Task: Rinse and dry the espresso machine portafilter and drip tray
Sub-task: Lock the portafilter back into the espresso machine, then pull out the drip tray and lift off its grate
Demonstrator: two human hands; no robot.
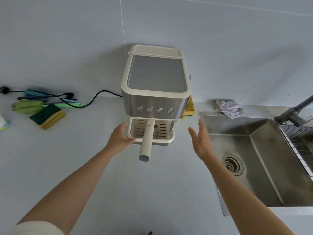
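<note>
- Fingers of the left hand (pixel 119 139) lie fairly straight along the left wall of the drip tray (pixel 169 139). The thumb meets the tray's front left corner. The hand touches the tray, with no clear pinch.
- Right hand (pixel 200 139) hangs in the air with the palm facing left, fingers straight and close together, holding nothing. It is to the right of the tray and apart from it, beside the sink's near-left edge.
- Drip tray sits in place at the foot of the espresso machine (pixel 155 78), its slotted grate facing up.
- Portafilter (pixel 146 141) is seated in the machine above the tray. Its cream handle sticks out toward the person, between the two hands.
- Machine stands on the grey counter (pixel 84 158) against the wall, with four round buttons (pixel 155 109) across its steel front.
- Black power cord (pixel 101 97) runs left from the machine along the counter.
- Green-and-yellow sponge (pixel 48 116) lies further left, next to a loose pile of utensils (pixel 47 97).
- Another yellow sponge (pixel 189 107) peeks out from behind the machine's right side.
- Crumpled pale cloth (pixel 230 108) lies at the back rim of the steel sink (pixel 264 167), on the right.
- Faucet (pixel 294 109) and a wire rack (pixel 298 139) are at the sink's far right.
</note>
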